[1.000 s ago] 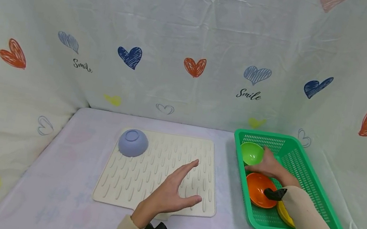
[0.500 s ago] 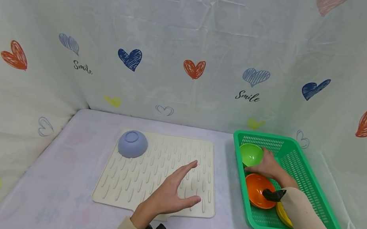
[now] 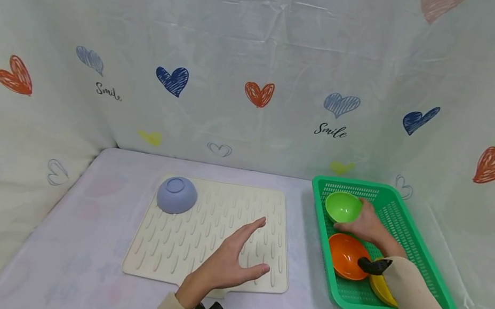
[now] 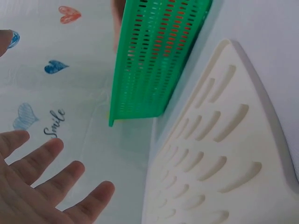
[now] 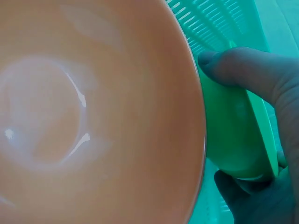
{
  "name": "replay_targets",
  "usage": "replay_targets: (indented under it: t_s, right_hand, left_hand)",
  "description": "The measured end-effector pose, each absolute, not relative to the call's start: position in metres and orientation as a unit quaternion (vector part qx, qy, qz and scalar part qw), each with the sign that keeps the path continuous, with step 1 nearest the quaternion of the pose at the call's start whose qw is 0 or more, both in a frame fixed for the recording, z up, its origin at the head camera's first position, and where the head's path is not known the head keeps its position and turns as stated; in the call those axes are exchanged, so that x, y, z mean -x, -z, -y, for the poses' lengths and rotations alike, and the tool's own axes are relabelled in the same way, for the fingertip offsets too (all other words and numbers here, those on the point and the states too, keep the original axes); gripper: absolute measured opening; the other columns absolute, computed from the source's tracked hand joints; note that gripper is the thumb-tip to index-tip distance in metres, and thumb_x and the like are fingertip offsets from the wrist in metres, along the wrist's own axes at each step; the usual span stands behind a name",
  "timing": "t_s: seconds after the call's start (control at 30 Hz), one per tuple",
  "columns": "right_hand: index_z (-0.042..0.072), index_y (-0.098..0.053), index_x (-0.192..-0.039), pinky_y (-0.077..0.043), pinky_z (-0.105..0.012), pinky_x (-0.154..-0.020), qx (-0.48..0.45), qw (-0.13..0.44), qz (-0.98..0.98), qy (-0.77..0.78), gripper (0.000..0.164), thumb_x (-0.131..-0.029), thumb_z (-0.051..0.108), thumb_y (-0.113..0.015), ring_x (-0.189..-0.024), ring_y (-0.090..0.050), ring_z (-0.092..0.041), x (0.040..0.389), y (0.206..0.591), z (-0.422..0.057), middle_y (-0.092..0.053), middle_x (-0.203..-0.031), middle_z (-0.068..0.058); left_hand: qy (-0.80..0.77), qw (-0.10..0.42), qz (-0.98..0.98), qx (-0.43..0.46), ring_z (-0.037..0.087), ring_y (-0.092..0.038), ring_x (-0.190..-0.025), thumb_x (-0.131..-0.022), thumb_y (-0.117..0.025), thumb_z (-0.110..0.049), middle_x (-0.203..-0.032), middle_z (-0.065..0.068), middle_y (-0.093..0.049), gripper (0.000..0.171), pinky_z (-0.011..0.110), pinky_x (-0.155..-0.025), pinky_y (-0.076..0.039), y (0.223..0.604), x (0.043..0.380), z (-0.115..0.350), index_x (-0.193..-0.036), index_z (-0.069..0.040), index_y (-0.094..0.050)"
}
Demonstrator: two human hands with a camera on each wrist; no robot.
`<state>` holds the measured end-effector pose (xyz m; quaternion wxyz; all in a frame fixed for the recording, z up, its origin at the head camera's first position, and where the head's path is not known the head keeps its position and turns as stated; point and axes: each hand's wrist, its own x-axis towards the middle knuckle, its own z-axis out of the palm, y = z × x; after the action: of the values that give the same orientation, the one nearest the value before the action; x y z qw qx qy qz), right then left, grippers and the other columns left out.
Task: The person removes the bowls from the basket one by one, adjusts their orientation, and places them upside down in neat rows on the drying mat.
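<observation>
Inside the green basket (image 3: 427, 248) on the right, my right hand (image 3: 369, 225) grips a light green bowl (image 3: 343, 207) by its side. The right wrist view shows the thumb on one side of the green bowl (image 5: 233, 126) and fingers on the other. An orange bowl (image 3: 347, 257) lies in the basket nearer me, close under the wrist. Beside it sits a yellow piece (image 3: 382, 290), partly covered by the forearm. My left hand (image 3: 231, 260) hovers over the white ridged drying mat (image 3: 212, 224), fingers spread and holding nothing.
An upside-down blue bowl (image 3: 177, 195) rests on the mat's far left corner. The mat lies on a pale table cover (image 3: 84, 236), left of the basket. A patterned curtain (image 3: 227, 38) hangs behind and at both sides.
My right hand has raised the light green bowl slightly and shifted it away from the basket's left wall. The left hand keeps its place.
</observation>
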<state>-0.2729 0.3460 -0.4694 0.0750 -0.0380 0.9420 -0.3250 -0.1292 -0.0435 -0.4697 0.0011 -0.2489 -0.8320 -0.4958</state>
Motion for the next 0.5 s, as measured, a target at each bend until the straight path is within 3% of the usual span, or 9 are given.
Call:
replay_targets:
  t_s: [0.27,0.5]
  right_hand:
    - [-0.013,-0.001,-0.158,-0.049,-0.065,-0.101,0.023,0.086,-0.930,0.356,0.126,-0.080,0.037,-0.087,-0.123,-0.048,-0.054,0.268,0.462,-0.350,-0.026,-0.151,-0.044]
    - [-0.008,0.001,-0.161,-0.047,-0.068,-0.104,0.021,0.080,-0.928,0.362,0.130,-0.080,0.042,-0.088,-0.129,-0.043,-0.053,0.259,0.452,-0.348,-0.020,-0.157,-0.042]
  left_hand:
    - [0.493,0.009,0.831,0.258,0.021,-0.039,-0.151,-0.091,-0.072,-0.048,-0.165,-0.001,-0.039,0.087,0.062,-0.115,-0.041,0.471,0.131,0.044,-0.163,-0.037,-0.024]
    - [0.507,0.018,0.822,0.258,0.018,-0.041,-0.149,-0.091,-0.074,-0.039,-0.163,-0.007,-0.040,0.087,0.050,-0.113,-0.047,0.474,0.135,0.046,-0.163,-0.032,-0.026]
